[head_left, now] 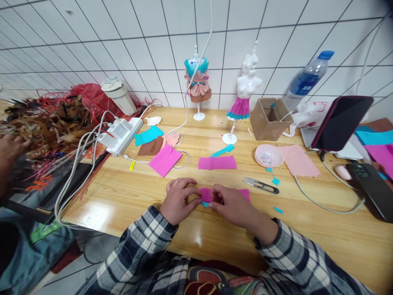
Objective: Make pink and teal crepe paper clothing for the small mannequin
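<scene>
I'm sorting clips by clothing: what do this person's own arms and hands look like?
The long plaid sleeves are patterned in black, white and grey. The left hand and right hand are bare, with no gloves or rings visible.

A magenta strip (205,194) is partly hidden by the right grip (214,200), while a co-worker's hand (12,148) is cut off by the frame's left edge.

I wear long plaid sleeves (139,241) checked in black, grey and white, and between them a dark red top (215,282) with a curving multicoloured print.
</scene>
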`<state>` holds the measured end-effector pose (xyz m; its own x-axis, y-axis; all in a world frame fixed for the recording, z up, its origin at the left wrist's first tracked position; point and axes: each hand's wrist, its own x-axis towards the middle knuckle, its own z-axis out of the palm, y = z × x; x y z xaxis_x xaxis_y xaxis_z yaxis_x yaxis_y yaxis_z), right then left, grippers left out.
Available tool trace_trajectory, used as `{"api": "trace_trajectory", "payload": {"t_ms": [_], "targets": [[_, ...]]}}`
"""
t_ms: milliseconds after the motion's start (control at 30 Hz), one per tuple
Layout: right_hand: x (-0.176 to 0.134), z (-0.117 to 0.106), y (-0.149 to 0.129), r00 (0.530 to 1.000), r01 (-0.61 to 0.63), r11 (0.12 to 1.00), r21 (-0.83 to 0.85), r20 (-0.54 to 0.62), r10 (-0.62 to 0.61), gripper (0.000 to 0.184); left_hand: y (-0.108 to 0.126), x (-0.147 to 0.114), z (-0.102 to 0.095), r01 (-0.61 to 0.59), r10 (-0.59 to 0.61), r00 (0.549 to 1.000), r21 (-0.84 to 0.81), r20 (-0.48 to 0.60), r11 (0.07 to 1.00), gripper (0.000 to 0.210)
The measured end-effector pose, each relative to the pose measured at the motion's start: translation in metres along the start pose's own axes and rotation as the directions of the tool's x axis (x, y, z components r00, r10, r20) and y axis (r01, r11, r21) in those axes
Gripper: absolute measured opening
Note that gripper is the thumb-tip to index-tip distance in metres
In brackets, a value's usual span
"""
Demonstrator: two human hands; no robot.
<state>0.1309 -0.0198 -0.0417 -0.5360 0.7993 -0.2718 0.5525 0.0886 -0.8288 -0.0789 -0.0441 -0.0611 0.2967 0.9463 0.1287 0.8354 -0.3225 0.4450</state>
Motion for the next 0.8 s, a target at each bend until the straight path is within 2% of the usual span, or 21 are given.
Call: {"api": "trace_trajectory", "payload": {"t_ms": [233, 400, 800], "targets": [[0.0016, 0.0022, 0.002, 1.0, -0.006, 0.986, -0.167, -0.021, 0.002, 0.012, 0.0028, 0.0011, -0.0015, 0.02, -0.02, 1.0, -0.009, 0.009, 1.0, 0.012], [0.0024, 0.0034, 0.0034, 1.0, -0.009, 0.975, -0.222, -0.021, 0.005, 0.012, 0.0054, 0.0007, -0.0011, 0.031, -0.031, 1.0, -0.001, -0.001, 1.0, 0.02], [0.0029, 0.004, -0.0014, 1.0, -0.007, 0.946, -0.323, 0.004, 0.009, 0.009, 0.006, 0.0004, 0.0005, 0.024, -0.024, 1.0, 0.016, -0.001, 1.0, 0.023]]}}
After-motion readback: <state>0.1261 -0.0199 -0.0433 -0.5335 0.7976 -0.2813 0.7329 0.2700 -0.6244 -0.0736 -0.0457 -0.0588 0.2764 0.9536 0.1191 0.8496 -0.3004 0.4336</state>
